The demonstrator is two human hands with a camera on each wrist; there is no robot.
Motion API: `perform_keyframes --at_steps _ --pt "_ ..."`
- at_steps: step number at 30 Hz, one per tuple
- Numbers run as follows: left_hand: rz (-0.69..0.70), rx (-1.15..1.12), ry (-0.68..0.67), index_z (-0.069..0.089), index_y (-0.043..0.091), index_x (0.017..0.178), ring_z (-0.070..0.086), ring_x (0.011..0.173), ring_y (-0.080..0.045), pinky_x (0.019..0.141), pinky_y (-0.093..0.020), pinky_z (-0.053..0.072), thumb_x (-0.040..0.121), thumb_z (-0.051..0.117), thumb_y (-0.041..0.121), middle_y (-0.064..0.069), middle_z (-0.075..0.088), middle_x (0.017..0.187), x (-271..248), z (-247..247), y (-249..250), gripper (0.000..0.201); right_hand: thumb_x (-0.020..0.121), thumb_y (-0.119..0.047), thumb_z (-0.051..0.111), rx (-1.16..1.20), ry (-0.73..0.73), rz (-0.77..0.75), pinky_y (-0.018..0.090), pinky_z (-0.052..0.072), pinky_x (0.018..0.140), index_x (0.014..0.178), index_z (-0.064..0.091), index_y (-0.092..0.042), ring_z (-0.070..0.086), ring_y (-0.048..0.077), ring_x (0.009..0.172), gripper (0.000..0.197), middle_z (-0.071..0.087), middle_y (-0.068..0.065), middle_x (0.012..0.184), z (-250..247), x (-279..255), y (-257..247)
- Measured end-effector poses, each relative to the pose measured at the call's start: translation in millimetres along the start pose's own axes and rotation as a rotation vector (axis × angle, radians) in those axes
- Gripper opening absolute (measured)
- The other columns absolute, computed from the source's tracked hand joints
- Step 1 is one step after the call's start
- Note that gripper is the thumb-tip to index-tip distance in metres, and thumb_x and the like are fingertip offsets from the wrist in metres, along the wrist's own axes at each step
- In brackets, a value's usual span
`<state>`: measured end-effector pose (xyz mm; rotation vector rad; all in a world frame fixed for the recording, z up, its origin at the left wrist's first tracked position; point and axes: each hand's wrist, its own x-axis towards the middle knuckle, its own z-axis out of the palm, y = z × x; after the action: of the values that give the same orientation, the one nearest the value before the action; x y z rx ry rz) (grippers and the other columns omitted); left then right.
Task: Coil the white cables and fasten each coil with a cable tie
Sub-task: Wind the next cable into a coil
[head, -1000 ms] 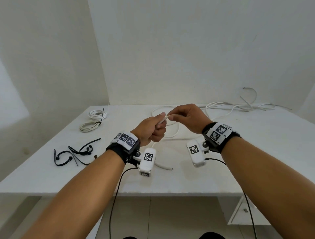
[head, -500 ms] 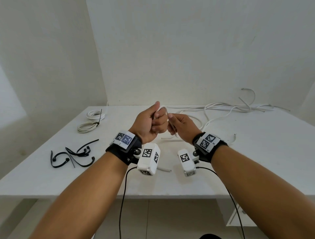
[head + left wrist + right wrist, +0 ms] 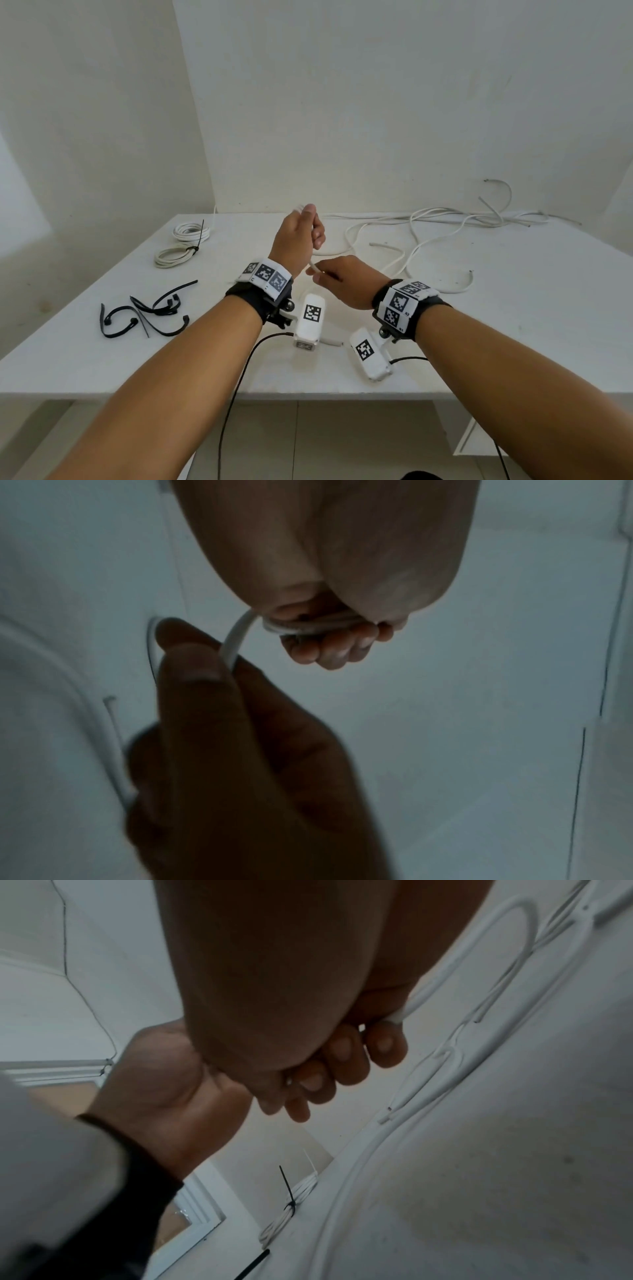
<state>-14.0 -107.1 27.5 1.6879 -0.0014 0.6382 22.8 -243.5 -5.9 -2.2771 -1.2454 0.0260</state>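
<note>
My left hand (image 3: 308, 229) is raised above the table (image 3: 513, 308) in a fist. In the left wrist view its fingers (image 3: 329, 645) curl round a few turns of the white cable (image 3: 308, 626). My right hand (image 3: 318, 272) sits just below and nearer, pinching the same white cable (image 3: 312, 265) between thumb and fingers (image 3: 363, 1050). From the right hand the cable (image 3: 428, 993) trails away to the loose white cables (image 3: 445, 219) at the back right. Several black cable ties (image 3: 147, 311) lie at the left.
Two coils fastened with black ties (image 3: 190, 233) (image 3: 174, 255) lie at the back left near the wall corner. A cut cable end (image 3: 376, 245) lies mid-table. White camera units hang under both wrists above the table's front edge (image 3: 308, 394).
My left hand has risen and turned, fist upward. The right hand has dropped from beside it to below it and nearer to me, bringing the cable round.
</note>
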Motion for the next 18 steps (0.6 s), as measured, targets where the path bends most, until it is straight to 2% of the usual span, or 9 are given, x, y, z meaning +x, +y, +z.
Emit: perform_keyframes --at_steps 2,5,10,15,18 --pt "0.023 0.178 -0.032 0.041 0.011 0.079 0.042 0.051 -0.013 0.055 -0.023 0.038 0.105 0.033 0.033 0.005 0.042 0.056 -0.5 0.4 -4.0 0.035 0.102 -0.031 0.045 -0.080 -0.021 -0.021 0.029 0.051 0.068 0.116 0.068 -0.015 0.056 0.010 0.062 0.031 0.062 -0.003 0.074 -1.6 -0.9 -2.3" --pt "0.033 0.302 -0.130 0.039 0.009 0.082 0.041 0.054 -0.012 0.054 -0.021 0.039 0.106 0.035 0.029 0.001 0.043 0.063 0.8 -0.7 -9.5 0.031 0.101 -0.032 0.047 -0.185 -0.013 -0.059 0.038 0.055 0.072 0.110 0.069 -0.019 0.060 0.018 0.070 0.028 0.067 0.000 0.082 -6.3 -2.2 -3.8" --pt "0.036 0.573 -0.258 0.042 0.017 0.078 0.046 0.061 -0.014 0.063 -0.028 0.038 0.105 0.036 0.032 0.002 0.049 0.070 4.1 -8.7 -12.9 0.031 0.097 -0.033 0.050 -0.291 0.027 -0.076 0.033 0.052 0.065 0.104 0.070 -0.027 0.059 0.017 0.070 0.022 0.066 -0.006 0.081 -25.2 -3.8 -9.0" --pt "-0.055 0.709 -0.320 0.040 0.015 0.071 0.043 0.063 -0.017 0.061 -0.032 0.035 0.104 0.034 0.031 0.000 0.047 0.068 5.6 -11.3 -6.5 0.037 0.093 -0.033 0.055 -0.346 0.081 -0.105 0.030 0.043 0.062 0.089 0.064 -0.028 0.056 0.017 0.071 0.011 0.063 -0.008 0.077 -39.7 -0.8 -6.6" --pt "-0.129 0.707 -0.388 0.044 0.013 0.068 0.046 0.056 -0.016 0.060 -0.030 0.038 0.102 0.034 0.028 0.000 0.053 0.060 5.1 -14.8 -9.6 0.038 0.092 -0.037 0.059 -0.355 0.110 -0.111 0.031 0.045 0.063 0.086 0.065 -0.025 0.057 0.016 0.074 0.015 0.065 -0.010 0.078 -46.6 1.2 -4.2"
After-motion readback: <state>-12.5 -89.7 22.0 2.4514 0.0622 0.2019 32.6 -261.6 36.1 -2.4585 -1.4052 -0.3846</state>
